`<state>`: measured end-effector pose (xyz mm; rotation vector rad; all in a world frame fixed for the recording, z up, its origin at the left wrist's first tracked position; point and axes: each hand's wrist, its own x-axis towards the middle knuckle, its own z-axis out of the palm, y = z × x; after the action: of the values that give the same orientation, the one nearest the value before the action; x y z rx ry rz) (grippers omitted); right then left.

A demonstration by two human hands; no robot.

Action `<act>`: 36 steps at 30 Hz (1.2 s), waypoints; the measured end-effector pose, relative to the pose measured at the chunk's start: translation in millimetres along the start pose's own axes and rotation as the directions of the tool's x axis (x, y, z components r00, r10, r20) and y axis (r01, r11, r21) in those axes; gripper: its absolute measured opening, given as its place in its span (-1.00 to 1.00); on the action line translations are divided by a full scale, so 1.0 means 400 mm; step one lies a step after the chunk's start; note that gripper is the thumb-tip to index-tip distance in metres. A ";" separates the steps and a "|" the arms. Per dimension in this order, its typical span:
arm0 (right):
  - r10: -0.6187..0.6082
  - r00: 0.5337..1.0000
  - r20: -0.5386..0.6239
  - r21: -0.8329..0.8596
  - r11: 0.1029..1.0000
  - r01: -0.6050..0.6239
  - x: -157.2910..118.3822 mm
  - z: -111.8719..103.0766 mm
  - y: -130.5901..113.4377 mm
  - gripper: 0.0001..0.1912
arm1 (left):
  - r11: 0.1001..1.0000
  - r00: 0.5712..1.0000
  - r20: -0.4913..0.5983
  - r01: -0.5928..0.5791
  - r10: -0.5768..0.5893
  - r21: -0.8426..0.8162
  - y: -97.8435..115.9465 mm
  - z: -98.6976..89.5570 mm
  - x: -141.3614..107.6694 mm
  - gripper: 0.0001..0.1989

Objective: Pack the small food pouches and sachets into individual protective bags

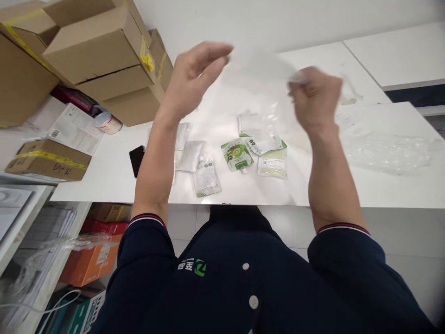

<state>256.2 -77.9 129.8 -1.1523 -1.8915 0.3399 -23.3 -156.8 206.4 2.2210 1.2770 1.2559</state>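
Near you, pouches (237,154) lie on the surface (382,190), a phone (136,160) to their left. Above and beyond, your right grip (318,99) is clenched on blurred clear film (262,72), which spreads toward your left grip (193,79), loosely parted, holding nothing visible. Boxes (97,46) stand back at left.

Clear film (257,88): 1 o'clock, blurred, outline lost.
Right hand (318,97): 2 o'clock, blurred, fingertips indistinct on the film.
Left hand (194,74): 11 o'clock, fingertips smeared.
Phone (136,160): 9 o'clock, partly behind the left forearm (155,153).
Pale-labelled pouch (273,166): 3 o'clock, print too small.
Large carton (21,88): between 9 and 10 o'clock, cut by the left edge.
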 end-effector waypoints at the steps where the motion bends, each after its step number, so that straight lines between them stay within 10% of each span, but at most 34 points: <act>1: 0.027 0.993 -0.113 -0.059 0.998 -0.033 0.008 -0.022 0.038 -0.71 | 0.989 0.992 -0.044 0.122 -0.118 0.088 -0.046 -0.003 -0.044 -0.70; 4: 0.150 0.966 -0.210 -0.177 0.966 -0.188 0.024 -0.082 0.173 -0.52 | 0.826 0.881 0.083 0.400 -0.466 0.398 -0.187 0.019 -0.187 -0.73; 7: 0.184 0.955 -0.233 -0.109 0.971 -0.214 0.020 -0.090 0.264 -0.29 | 0.616 0.769 0.113 0.405 -0.629 0.676 -0.277 0.084 -0.287 -0.66; 11: 0.206 0.930 -0.304 -0.211 0.937 -0.277 -0.044 0.003 0.197 -0.14 | 0.598 0.721 0.206 0.341 -0.662 0.726 -0.309 0.158 -0.308 -0.76; 13: 0.189 0.982 -0.011 -0.187 0.964 -0.187 -0.100 0.076 0.107 -0.33 | 0.649 0.713 0.240 0.377 -0.658 0.661 -0.301 0.164 -0.293 -0.84; 15: 0.121 0.918 0.378 0.043 0.988 -0.148 -0.156 0.150 0.020 -0.50 | 0.717 0.743 0.251 0.408 -0.621 0.565 -0.277 0.155 -0.275 -0.86; 19: -0.079 0.801 0.593 0.318 0.937 -0.143 -0.207 0.254 -0.081 -0.62 | 0.856 0.877 0.244 0.283 -0.413 0.432 -0.197 0.126 -0.239 -0.86; 25: -0.027 0.989 0.144 0.387 0.922 -0.032 -0.120 0.205 -0.122 -0.67 | 0.874 0.951 -0.073 0.306 -0.302 0.378 -0.150 0.039 -0.227 -0.72; 28: 0.060 0.992 -0.113 0.418 0.908 -0.007 -0.067 0.111 -0.122 -0.70 | 0.734 0.835 -0.144 0.538 -0.530 0.414 -0.182 0.016 -0.290 -0.62; 32: -0.127 0.939 -0.320 0.238 0.948 0.210 -0.047 0.013 -0.114 -0.79 | 0.457 0.560 -0.082 0.745 -0.825 0.486 -0.220 0.091 -0.399 -0.20; 36: -0.189 0.936 -0.296 0.120 0.965 0.233 -0.070 0.004 -0.121 -0.76 | 0.413 0.551 -0.164 0.762 -0.818 0.499 -0.242 0.177 -0.449 -0.12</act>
<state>232.2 -126.7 143.5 -0.8359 -1.6858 0.1852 -61.7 -235.5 9.1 1.4396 2.4334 0.3996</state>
